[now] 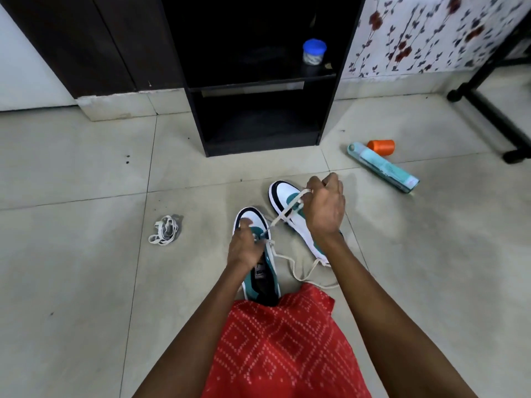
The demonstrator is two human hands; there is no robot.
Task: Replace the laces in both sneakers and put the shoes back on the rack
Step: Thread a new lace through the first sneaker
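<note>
The near sneaker (249, 216) stood on the floor (86, 282) just in front of the person's knee, toe pointing away. The left hand (244, 249) held it at the eyelet rows, its grip curled down on the upper and steadying the shoe. The right hand (326, 205) was raised over the far sneaker (283, 193), its grip pinched on a flat white lace (283, 215) that ran taut from the near sneaker's front eyelets up to the fingers. The rest of that lace lay slack on the floor between the two shoes. A loose bundle of laces (165, 229) lay well apart to the left, and the black rack (258, 139) stood beyond both shoes.

The lace looked soft, limp and light, so it would probably go through an eyelet only if taken close to its stiff tip. The shoe seemed light enough to slide when pulled, and so best held near the eyelets or the heel.
</note>
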